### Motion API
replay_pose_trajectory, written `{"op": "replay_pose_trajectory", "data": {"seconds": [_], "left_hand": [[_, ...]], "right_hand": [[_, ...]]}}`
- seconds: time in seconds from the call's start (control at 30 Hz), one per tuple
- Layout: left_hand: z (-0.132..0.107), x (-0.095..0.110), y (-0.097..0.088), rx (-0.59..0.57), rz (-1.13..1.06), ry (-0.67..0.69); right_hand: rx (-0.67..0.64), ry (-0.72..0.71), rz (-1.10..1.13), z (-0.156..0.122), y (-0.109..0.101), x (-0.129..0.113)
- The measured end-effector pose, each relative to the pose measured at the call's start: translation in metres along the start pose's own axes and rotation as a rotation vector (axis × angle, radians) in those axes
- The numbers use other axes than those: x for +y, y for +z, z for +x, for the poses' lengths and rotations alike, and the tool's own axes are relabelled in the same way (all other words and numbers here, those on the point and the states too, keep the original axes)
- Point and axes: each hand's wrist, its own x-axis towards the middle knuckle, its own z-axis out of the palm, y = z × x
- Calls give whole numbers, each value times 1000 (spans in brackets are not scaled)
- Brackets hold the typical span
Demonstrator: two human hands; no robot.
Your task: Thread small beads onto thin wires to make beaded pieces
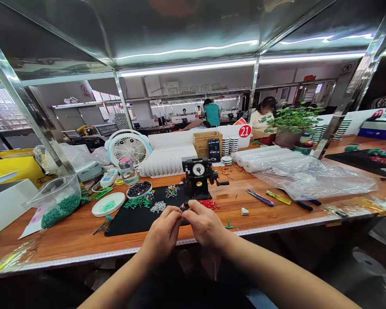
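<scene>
"What's between the hands?"

"A small dark piece [184, 206], too small to make out its shape. It's held over the right end of a black mat [125, 225], just in front of a black hand-cranked machine [197, 178] with a round dial."

"How's the grip?"

"The left hand [162, 229] and the right hand [206, 225] are drawn in close, fingers pressed together, with their fingertips [187, 207] meeting at the piece and pinching it. The exact hold is hidden behind the knuckles."

"What's around it?"

"Loose heaps lie on the mat: multicoloured bits [171, 191], white bits [158, 207] and green bits [138, 202]. Just right of the mat, a red heap [209, 204] sits on the wooden workbench [234, 216]."

"Any containers?"

"A round dish [139, 189] beside the mat's far edge is full of black beads. Nearer the left, a white plate [108, 204] holds a small spread of green bits. Further left, a clear plastic bag [59, 208] slumps on the bench, packed with green pieces at the bottom. Behind the machine stands an open cardboard box [206, 143]; its contents don't show."
</scene>
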Motion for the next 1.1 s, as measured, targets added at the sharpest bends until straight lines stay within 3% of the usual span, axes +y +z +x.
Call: {"op": "replay_pose_trajectory", "data": {"seconds": [0.23, 0.4, 0.5, 0.6, 0.67, 0.77, 0.83, 0.93, 1.0, 1.1], "left_hand": [[3, -16, 8, 17, 374, 233], [4, -15, 9, -88, 281, 258], [6, -9, 6, -78, -6, 33], [7, -3, 6, -6, -435, -416], [7, 1, 8, 18, -734, -655], [8, 6, 12, 73, -1008, -781], [8, 9, 14, 91, -1086, -780], [9, 9, 14, 85, -1061, -751], [9, 8, 11, 52, -890, -682], [7, 10, 4, -10, -460, -389]], "right_hand": [[-157, 274, 252, 39, -5, 20], [-228, 314, 284, 48, -4, 33], [-141, 351, 254, 39, -7, 28], [13, 373, 188, 20, -11, 14], [49, 426, 152, 7, -9, 3], [1, 546, 213, -7, 0, -9], [-1, 573, 293, -12, 8, -13], [67, 466, 224, -17, 14, -15], [102, 320, 69, -19, 14, -15], [103, 105, -62, -21, 8, -17]]}}
